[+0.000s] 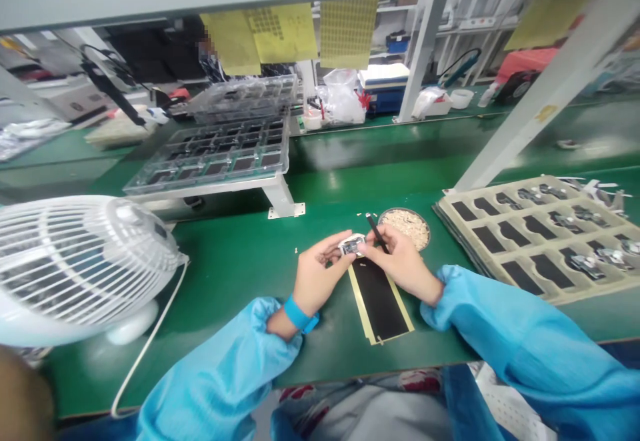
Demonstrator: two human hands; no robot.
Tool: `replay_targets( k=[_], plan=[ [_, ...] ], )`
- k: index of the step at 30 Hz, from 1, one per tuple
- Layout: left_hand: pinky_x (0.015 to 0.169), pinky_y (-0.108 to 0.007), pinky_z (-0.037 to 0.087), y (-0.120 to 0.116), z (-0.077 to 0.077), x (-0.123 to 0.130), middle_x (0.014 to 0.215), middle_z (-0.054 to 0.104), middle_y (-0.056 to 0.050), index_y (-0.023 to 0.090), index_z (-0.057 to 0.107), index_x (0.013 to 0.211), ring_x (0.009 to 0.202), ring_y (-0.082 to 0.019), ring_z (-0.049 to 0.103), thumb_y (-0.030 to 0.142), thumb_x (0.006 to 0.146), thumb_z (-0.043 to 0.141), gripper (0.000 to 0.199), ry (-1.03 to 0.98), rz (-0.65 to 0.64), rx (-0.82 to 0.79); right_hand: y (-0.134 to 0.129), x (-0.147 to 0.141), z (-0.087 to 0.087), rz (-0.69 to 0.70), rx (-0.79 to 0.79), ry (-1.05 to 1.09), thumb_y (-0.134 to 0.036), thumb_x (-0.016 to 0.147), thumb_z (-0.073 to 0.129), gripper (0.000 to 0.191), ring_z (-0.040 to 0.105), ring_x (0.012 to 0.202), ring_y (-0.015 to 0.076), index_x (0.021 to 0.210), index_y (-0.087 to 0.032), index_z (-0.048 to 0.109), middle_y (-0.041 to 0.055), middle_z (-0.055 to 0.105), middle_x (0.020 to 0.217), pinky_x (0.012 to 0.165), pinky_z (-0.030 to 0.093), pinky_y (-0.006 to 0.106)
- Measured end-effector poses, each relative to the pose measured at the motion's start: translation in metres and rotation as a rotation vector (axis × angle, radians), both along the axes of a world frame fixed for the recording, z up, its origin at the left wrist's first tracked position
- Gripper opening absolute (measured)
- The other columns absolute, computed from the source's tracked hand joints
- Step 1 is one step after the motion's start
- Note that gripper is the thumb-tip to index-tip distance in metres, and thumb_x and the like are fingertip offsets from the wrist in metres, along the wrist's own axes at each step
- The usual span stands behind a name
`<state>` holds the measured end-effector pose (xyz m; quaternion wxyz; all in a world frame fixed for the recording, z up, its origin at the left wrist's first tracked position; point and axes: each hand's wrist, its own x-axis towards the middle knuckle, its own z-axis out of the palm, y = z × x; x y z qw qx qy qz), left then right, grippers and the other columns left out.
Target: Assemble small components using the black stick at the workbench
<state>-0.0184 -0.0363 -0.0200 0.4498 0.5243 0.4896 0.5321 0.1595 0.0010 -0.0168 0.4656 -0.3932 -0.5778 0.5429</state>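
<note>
Between my two hands is a small white-and-grey part [353, 245], held above the top end of a black strip with yellow edges [381, 301]. My left hand [320, 267] grips its left side, fingers closed round it. My right hand [400, 259] pinches the part's right side and also holds a thin black pen-like tool [376, 231], which points up and left. Just behind my right hand stands a round dish [423, 223] full of small pale pieces.
A white fan [85, 261] with its cable stands at the left. Right of my hands lies a compartment tray [500, 254] with black pads and grey parts. Clear trays [215, 154] rest on a raised shelf behind. A slanted white post [530, 87] rises at the right.
</note>
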Motion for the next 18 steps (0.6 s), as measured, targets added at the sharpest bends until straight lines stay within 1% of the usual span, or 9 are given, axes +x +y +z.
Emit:
replay_targets(
  k=[1,3,6,8,10,12,14,18],
  plan=[
    [0.085,-0.029,0.056,0.0003,0.0001,0.0004,0.112,0.073,-0.009,0.017,0.069,0.121,0.093,-0.019,0.069,0.026,0.076,0.080,0.047,-0.091,-0.031,-0.036,0.0002,-0.0001,-0.0011,-0.013,0.041,0.000,-0.044,0.075,0.086,0.042,0.061,0.079,0.0178,0.095,-0.017,0.061,0.0036,0.064,0.088,0.057,0.046,0.022],
    [0.090,-0.031,0.057,0.0008,0.0007,0.0013,0.111,0.073,-0.011,0.014,0.068,0.119,0.098,-0.021,0.070,0.024,0.072,0.083,0.050,-0.220,-0.075,-0.098,0.0004,-0.0007,-0.0032,0.014,0.056,0.023,-0.042,0.078,0.083,0.040,0.063,0.083,0.0188,0.100,-0.018,0.060,0.0037,0.065,0.091,0.063,0.051,0.024],
    [0.092,-0.034,0.058,0.0005,0.0028,0.0024,0.112,0.073,-0.013,0.013,0.068,0.118,0.098,-0.023,0.071,0.024,0.072,0.083,0.050,-0.290,-0.096,-0.146,0.0003,-0.0031,-0.0052,0.065,0.032,0.084,-0.042,0.082,0.079,0.033,0.065,0.082,0.0196,0.096,-0.018,0.060,0.0040,0.065,0.090,0.070,0.055,0.028],
    [0.091,-0.035,0.059,-0.0002,0.0041,0.0033,0.113,0.072,-0.013,0.013,0.068,0.118,0.097,-0.023,0.071,0.025,0.074,0.082,0.047,-0.282,-0.085,-0.145,-0.0001,-0.0052,-0.0056,0.066,0.012,0.130,-0.043,0.081,0.080,0.035,0.066,0.080,0.0196,0.097,-0.018,0.061,0.0035,0.066,0.090,0.072,0.057,0.029],
    [0.090,-0.034,0.059,-0.0011,0.0045,0.0047,0.115,0.070,-0.012,0.014,0.069,0.114,0.098,-0.023,0.071,0.025,0.076,0.080,0.041,-0.248,-0.069,-0.108,-0.0007,-0.0069,-0.0057,0.087,-0.015,0.149,-0.045,0.080,0.082,0.039,0.066,0.079,0.0199,0.099,-0.018,0.062,0.0033,0.067,0.089,0.074,0.057,0.031],
    [0.090,-0.032,0.059,-0.0022,0.0038,0.0065,0.118,0.068,-0.011,0.015,0.072,0.109,0.100,-0.022,0.070,0.025,0.076,0.080,0.035,-0.208,-0.061,-0.043,-0.0013,-0.0075,-0.0055,0.115,-0.040,0.131,-0.048,0.078,0.083,0.041,0.066,0.077,0.0204,0.094,-0.016,0.065,0.0035,0.068,0.084,0.073,0.055,0.031],
    [0.091,-0.031,0.058,-0.0029,0.0024,0.0081,0.119,0.066,-0.010,0.015,0.072,0.105,0.101,-0.022,0.069,0.025,0.076,0.079,0.032,-0.182,-0.059,0.005,-0.0015,-0.0069,-0.0050,0.128,-0.060,0.103,-0.050,0.075,0.085,0.041,0.065,0.074,0.0204,0.086,-0.015,0.065,0.0035,0.068,0.078,0.069,0.052,0.029],
    [0.092,-0.032,0.058,-0.0010,-0.0001,0.0089,0.120,0.068,-0.010,0.019,0.065,0.119,0.104,-0.022,0.069,0.029,0.079,0.076,0.042,-0.101,-0.066,-0.058,0.0016,-0.0055,-0.0052,0.093,-0.056,0.051,-0.046,0.071,0.088,0.040,0.057,0.065,0.0155,0.078,-0.014,0.063,-0.0009,0.063,0.070,0.059,0.042,0.023]
  ],
)
